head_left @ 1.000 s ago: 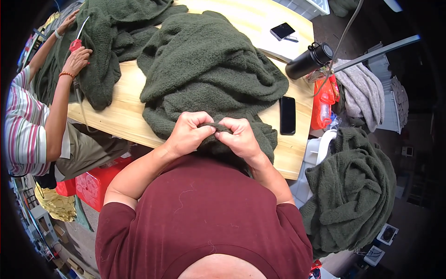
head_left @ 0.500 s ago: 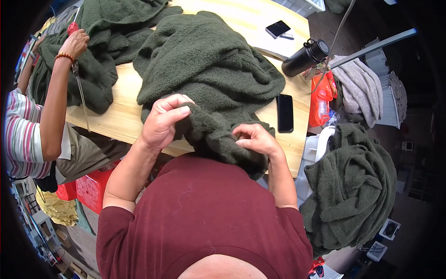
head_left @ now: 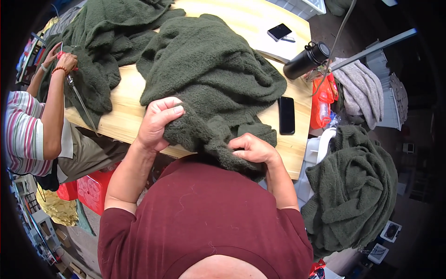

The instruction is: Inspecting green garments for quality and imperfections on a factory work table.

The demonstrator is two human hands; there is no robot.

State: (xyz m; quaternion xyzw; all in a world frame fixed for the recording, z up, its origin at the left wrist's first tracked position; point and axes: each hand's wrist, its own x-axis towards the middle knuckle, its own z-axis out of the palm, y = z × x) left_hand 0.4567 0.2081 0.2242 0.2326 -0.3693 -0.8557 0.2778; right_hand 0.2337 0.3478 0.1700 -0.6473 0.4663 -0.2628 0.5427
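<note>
A dark green fuzzy knit garment (head_left: 213, 79) lies bunched on the wooden table (head_left: 125, 109) in front of me. My left hand (head_left: 158, 123) grips a fold of it at the table's near edge, fingers curled over the fabric. My right hand (head_left: 253, 149) pinches the lower hem of the same garment close to my chest. The garment's lower edge hangs over the table edge between my hands.
A black phone (head_left: 286, 115) lies right of the garment, a black bottle (head_left: 305, 60) and a second phone (head_left: 279, 32) farther back. Another person (head_left: 32, 125) at the left works on a second green garment (head_left: 100, 51). More green knitwear (head_left: 355, 186) is heaped at the right.
My hands, together at the hem a second ago, have spread apart; the left one went up and left with a fold. The other person's arm has risen.
</note>
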